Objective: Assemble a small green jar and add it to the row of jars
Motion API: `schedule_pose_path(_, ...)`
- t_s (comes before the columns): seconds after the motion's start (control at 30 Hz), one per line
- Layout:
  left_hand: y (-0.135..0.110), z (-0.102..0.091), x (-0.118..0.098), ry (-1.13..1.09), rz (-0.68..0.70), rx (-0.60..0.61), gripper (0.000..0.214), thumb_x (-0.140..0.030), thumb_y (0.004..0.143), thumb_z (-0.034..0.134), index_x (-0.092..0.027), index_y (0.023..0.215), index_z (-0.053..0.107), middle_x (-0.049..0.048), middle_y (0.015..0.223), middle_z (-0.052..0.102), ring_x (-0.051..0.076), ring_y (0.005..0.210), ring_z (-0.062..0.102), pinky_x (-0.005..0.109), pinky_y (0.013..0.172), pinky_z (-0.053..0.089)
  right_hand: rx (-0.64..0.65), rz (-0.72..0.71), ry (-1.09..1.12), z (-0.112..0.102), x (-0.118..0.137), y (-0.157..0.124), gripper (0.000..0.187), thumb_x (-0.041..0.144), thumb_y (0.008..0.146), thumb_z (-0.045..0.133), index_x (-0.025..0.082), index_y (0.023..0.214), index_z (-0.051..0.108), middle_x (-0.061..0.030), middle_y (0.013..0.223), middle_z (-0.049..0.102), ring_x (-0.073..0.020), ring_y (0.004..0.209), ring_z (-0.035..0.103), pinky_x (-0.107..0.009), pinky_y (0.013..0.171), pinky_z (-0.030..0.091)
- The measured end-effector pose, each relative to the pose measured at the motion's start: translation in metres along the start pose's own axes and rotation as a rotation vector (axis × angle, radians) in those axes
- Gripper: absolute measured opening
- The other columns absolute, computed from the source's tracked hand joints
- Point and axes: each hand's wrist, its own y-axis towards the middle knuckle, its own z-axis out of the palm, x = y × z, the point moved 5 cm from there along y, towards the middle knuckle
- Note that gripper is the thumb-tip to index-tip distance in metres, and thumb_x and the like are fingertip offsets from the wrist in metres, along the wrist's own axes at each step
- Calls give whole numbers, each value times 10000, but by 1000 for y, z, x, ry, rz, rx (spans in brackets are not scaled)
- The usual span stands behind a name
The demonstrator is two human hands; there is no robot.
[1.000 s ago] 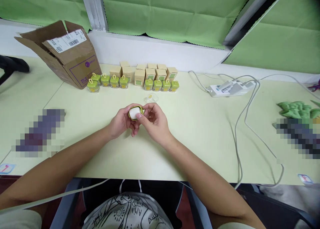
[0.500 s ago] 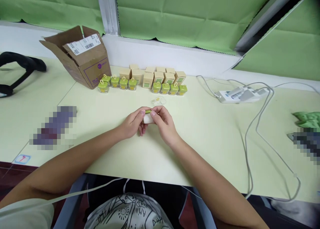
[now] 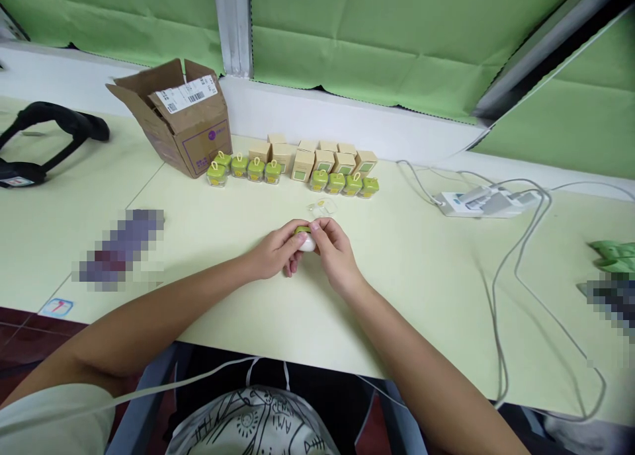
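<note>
Both my hands meet over the middle of the pale green table (image 3: 407,276). My left hand (image 3: 275,251) and my right hand (image 3: 336,253) are each closed on one small white case with a green rim (image 3: 305,239), held between the fingertips just above the tabletop. Most of the case is hidden by my fingers. A small clear plastic piece (image 3: 322,207) lies on the table just beyond my hands.
Two rows stand at the back: small green-lidded containers (image 3: 292,176) in front of several tan boxes (image 3: 317,156). An open cardboard box (image 3: 176,121) is at back left, a black strap (image 3: 47,134) far left, a power strip (image 3: 483,202) with cables at right.
The case has turned from showing its white face to lying lower between my fingertips, and my hands have closed tighter round it. The camera has shifted, so everything sits further right and lower.
</note>
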Motion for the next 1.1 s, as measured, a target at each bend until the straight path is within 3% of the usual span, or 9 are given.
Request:
schedule_pose_path(0.17,4,-8,2,-50,-9,-89,560,-633,1027,409,-167,1307,542,-37,633,531,129,467,597,223,396,523,10,-54,-52,2,5,-3,422,513,752,838,251,981,599,1,891,662,-181,805,649,-355,782,547)
schedule_pose_path(0.4,-1,-6,0,18,29,-55,603,-661,1023,383,-190,1387,476,-45,670,512,124,488,594,223,415,513,-12,-56,-42,-1,4,-1,361,552,814,769,233,913,632,-15,823,683,-197,800,661,-362,764,545)
schedule_pose_path(0.47,-3,-4,-1,49,39,-35,584,-627,1017,438,-218,1432,401,-48,726,518,109,499,577,224,446,511,-37,-43,-19,-3,4,0,346,545,828,759,226,900,643,-5,810,676,-179,767,652,-350,763,538)
schedule_pose_path(0.57,-5,-1,-6,166,64,-42,710,-524,930,655,-250,1483,304,-39,835,536,79,546,531,205,500,476,-102,-1,39,-8,1,2,342,536,823,765,219,899,662,1,848,675,-161,776,646,-332,773,533)
schedule_pose_path(0.7,-5,0,-13,435,90,-150,825,-419,817,778,-228,1486,335,-37,833,551,78,574,474,207,534,399,-162,31,71,-10,-4,3,374,557,794,782,216,887,660,3,850,671,-163,779,647,-333,770,540)
schedule_pose_path(0.87,-4,-5,-20,630,151,-262,588,-357,810,742,-219,1332,509,8,917,676,145,702,605,253,635,437,-133,19,-3,-3,-6,-1,396,579,795,767,211,892,657,-5,850,676,-166,785,640,-313,728,527)
schedule_pose_path(0.97,-3,-10,-21,667,160,-259,436,-291,820,690,-242,1236,571,18,1024,719,186,835,669,283,722,478,-85,11,-37,3,-3,-4,397,578,801,760,215,919,649,-7,881,676,-162,809,640,-314,765,528)
schedule_pose_path(1.1,-3,-11,-23,675,204,-219,404,-276,831,659,-250,1227,585,28,1104,728,216,930,694,312,794,505,-50,11,-64,6,1,-6,491,523,686,878,231,1006,645,-32,1031,697,-179,890,670,-327,817,549)
